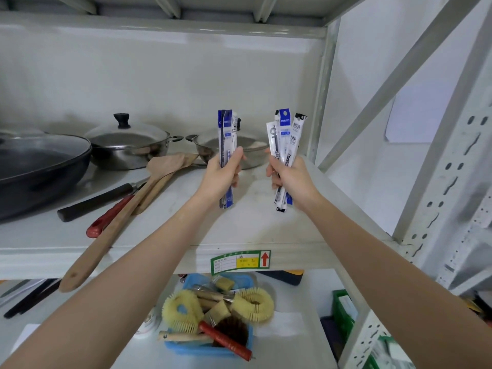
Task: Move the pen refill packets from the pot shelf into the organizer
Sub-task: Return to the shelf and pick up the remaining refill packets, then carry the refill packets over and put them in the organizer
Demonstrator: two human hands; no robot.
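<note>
1. Two bundles of pen refill packets are held upright above the pot shelf (266,230), one bundle in each hand, both clear of the shelf surface.
2. The left hand (222,174) is clenched around the left bundle of packets (227,139); its fingers (237,155) are wrapped across the packets near their middle, so that more of the length stands above the fingers and a shorter tail hangs below them.
3. The right hand (288,177) is likewise closed on the right bundle of packets (286,137), which fans out slightly above the fingers (273,169).
4. The long axis of both bundles is seen as near vertical, crosswise to the fingers.
5. No organizer can be identified with certainty; a blue basket (207,347) of brushes and a green bin (339,307) are seen on the shelf below, beneath both hands. Which hand is nearer the target cannot be told.
6. The coming move is judged to be a withdrawal of both bundles, kept upright, down and away from the pans (127,145).
</note>
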